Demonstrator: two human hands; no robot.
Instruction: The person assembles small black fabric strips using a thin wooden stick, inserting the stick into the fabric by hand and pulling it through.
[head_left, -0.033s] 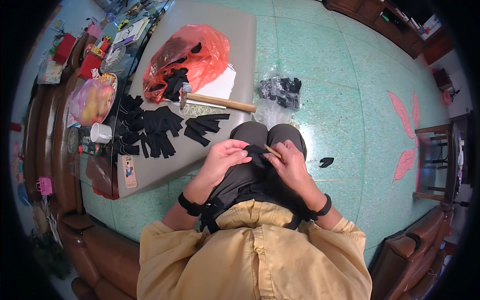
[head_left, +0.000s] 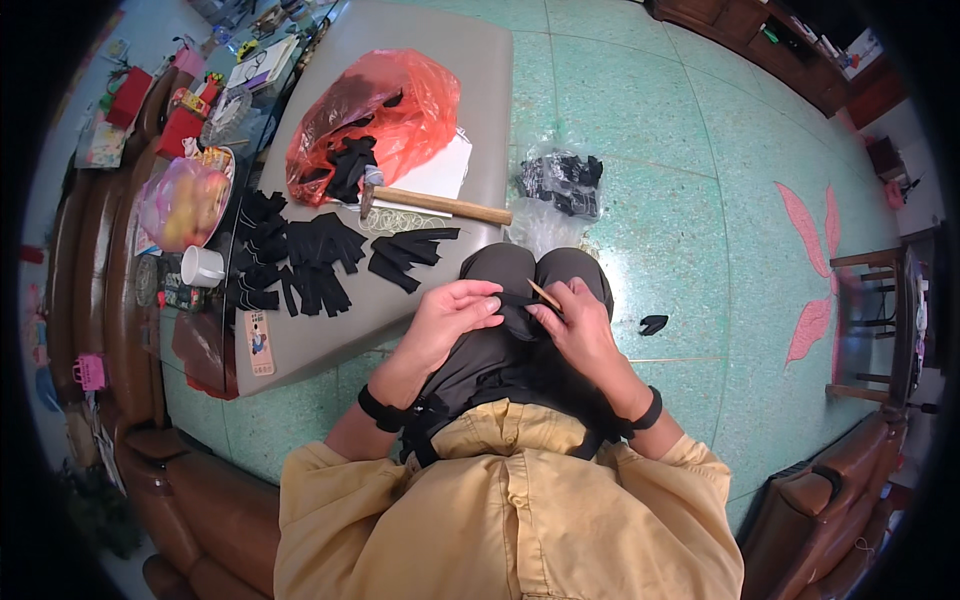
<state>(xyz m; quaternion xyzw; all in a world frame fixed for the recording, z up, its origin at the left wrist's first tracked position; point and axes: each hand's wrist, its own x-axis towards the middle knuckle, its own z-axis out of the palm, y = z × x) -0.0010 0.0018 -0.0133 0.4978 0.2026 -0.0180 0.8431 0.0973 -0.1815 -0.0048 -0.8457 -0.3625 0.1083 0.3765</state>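
Above my lap, my left hand (head_left: 452,318) pinches one end of a small black fabric strip (head_left: 516,299) between thumb and fingers. My right hand (head_left: 580,325) grips a thin wooden stick (head_left: 543,293), its tip pointing up and left past the fingers. The strip's other end meets the right thumb; whether that thumb pinches it I cannot tell. On the grey padded bench to the left lie several black fabric pieces (head_left: 322,243), with a separate bunch (head_left: 408,256) closest to my left hand.
A wooden-handled hammer (head_left: 440,204) lies across the bench beside pale loops (head_left: 405,221) and a red plastic bag (head_left: 415,110). A white mug (head_left: 203,266) stands left. On the green floor are a clear bag of black pieces (head_left: 562,183) and one black scrap (head_left: 653,324).
The stick in my right hand has tilted a little and its tip has shifted upward. The black strip between my hands now looks narrower and straighter.
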